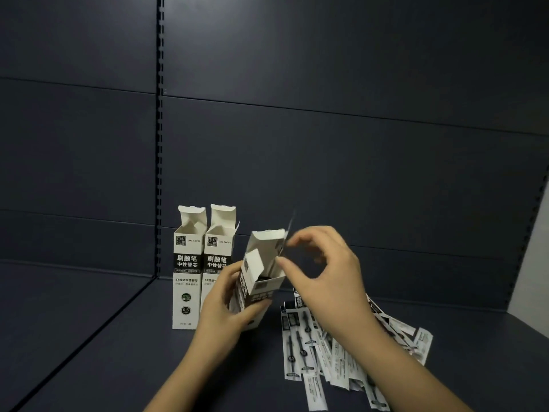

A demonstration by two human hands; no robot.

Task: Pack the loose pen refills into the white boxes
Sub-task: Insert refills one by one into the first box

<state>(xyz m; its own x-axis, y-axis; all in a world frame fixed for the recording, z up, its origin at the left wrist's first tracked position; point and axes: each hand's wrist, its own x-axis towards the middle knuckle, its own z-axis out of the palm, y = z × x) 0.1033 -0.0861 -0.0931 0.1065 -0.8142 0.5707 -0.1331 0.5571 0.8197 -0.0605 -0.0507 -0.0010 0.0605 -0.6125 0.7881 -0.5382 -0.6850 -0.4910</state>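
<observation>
My left hand [221, 310] grips a white box [261, 281] from below and tilts it toward me, its top flaps open and a dark refill showing inside. My right hand [323, 272] hovers at the box mouth with fingers curled. Its thumb and forefinger pinch a thin, blurred pen refill [288, 230] that stands edge-on and slants down into the opening. Two more white boxes [187, 263] [219, 254] stand upright side by side with lids open, just left of the held box. A pile of loose packaged refills [335, 349] lies on the shelf under my right forearm.
I am working on a dark shelf board [118, 352] with a dark back panel [326, 173] and a slotted upright [159, 144] behind the boxes. A pale wall [531, 257] shows at the right edge.
</observation>
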